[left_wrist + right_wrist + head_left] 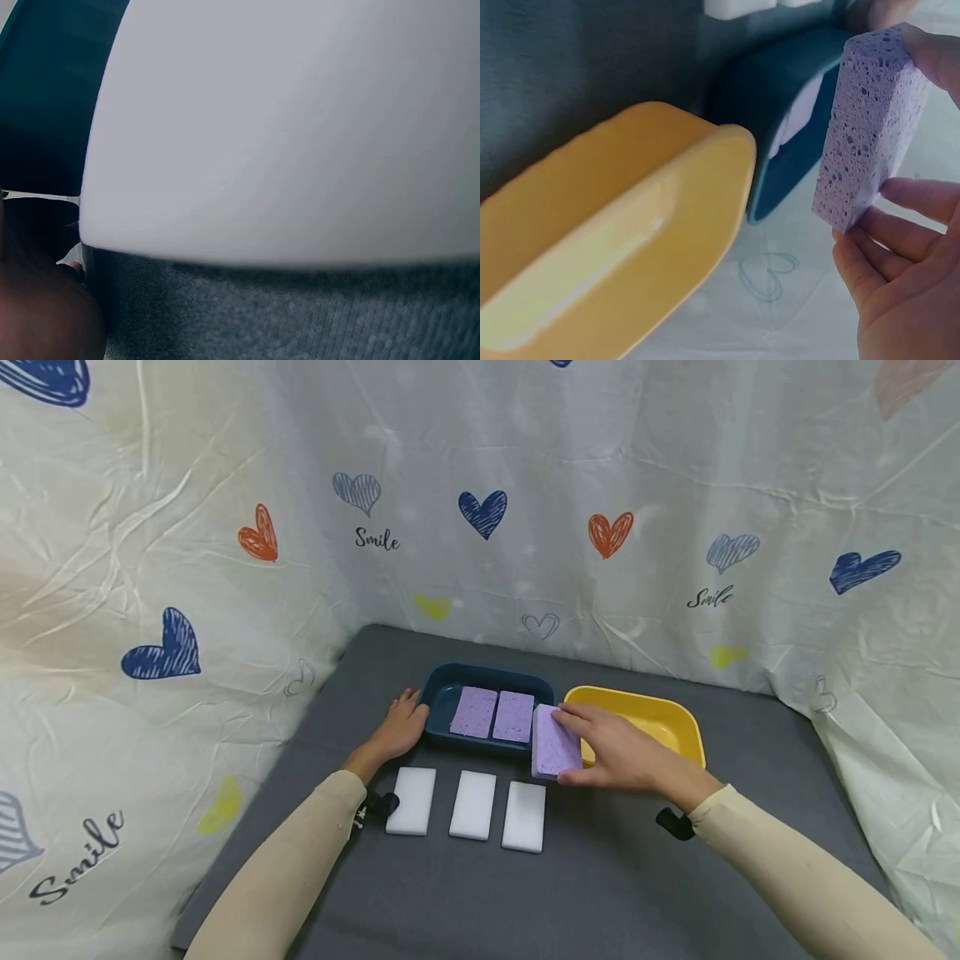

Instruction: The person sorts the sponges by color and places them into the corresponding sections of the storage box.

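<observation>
In the head view my right hand [626, 747] grips a purple sponge [555, 743] between thumb and fingers, above the right end of a dark blue tray [487, 672]. The right wrist view shows this sponge [866, 124] tilted and held by its edges, its pores visible. Two more purple sponges, one on the left [474, 712] and one on the right [514, 717], lie side by side in the tray. My left hand [401, 727] rests against the tray's left side, its fingers pointing away from me.
Right of the blue tray stands a yellow tray [678, 727], partly hidden by my right hand. Three white sponge blocks, left [411, 802], middle [472, 806] and right [523, 817], lie in a row on the grey table [600, 877]. A heart-printed curtain [555, 460] hangs behind.
</observation>
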Motion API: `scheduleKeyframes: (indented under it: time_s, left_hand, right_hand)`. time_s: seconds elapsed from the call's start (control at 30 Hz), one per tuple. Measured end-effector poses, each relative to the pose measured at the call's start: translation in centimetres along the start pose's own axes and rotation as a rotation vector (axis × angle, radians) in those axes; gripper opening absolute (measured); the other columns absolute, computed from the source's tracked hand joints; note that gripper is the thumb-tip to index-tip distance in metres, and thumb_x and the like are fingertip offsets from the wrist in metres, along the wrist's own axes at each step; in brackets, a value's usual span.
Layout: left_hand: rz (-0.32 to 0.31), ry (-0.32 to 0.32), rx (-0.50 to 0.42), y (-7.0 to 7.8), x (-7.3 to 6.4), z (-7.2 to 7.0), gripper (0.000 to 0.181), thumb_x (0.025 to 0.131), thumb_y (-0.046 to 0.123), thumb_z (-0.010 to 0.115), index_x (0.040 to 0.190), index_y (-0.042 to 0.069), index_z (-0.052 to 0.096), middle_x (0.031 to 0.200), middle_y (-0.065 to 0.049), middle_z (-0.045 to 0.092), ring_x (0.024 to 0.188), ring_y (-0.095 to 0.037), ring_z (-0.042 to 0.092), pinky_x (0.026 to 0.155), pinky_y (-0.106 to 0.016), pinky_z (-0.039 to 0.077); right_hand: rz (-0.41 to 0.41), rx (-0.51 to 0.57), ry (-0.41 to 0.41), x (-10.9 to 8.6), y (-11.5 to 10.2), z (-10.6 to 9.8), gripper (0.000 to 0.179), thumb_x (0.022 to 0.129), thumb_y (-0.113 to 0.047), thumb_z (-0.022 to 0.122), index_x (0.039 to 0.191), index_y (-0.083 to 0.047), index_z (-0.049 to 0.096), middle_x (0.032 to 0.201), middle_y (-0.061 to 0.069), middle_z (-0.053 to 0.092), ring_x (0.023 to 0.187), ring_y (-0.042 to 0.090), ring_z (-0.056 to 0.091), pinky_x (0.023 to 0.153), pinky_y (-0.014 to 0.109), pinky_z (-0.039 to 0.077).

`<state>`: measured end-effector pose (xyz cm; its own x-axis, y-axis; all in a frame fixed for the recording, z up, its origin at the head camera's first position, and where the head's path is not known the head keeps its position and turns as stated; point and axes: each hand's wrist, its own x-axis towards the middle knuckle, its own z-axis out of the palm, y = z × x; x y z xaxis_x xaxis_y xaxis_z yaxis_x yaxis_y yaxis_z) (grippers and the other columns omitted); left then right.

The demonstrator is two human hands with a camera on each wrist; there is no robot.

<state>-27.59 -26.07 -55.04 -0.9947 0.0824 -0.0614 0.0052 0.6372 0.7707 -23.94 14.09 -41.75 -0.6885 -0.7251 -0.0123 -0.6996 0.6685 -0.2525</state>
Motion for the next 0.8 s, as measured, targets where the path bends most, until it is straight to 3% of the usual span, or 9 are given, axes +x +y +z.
scheduleKeyframes:
  time_s: [0.27,0.8]
  left_hand:
    - [0.005,0.006,0.023,-1.3,0.8,0.3,0.077,0.107,0.039,0.027,0.17,-0.005,0.028,0.179,-0.028,0.024,0.171,-0.044,0.004,0.138,-0.063,0.0]
    - [0.005,-0.024,0.031,-0.7,0.3,-0.1,0.08,0.104,0.04,0.024,0.171,-0.004,0.026,0.18,-0.025,0.024,0.172,-0.041,0.003,0.138,-0.06,-0.002]
  right_hand:
    - [0.015,0.023,-0.006,3.1,0.1,-1.0,0.097,0.091,-0.054,0.084,0.167,-0.008,0.046,0.17,0.019,0.046,0.153,0.041,0.049,0.126,0.058,0.043]
    - [0.003,0.02,-0.003,8.3,-0.1,-1.0,0.095,0.092,-0.053,0.081,0.166,-0.005,0.046,0.171,0.021,0.045,0.155,0.042,0.046,0.128,0.06,0.041]
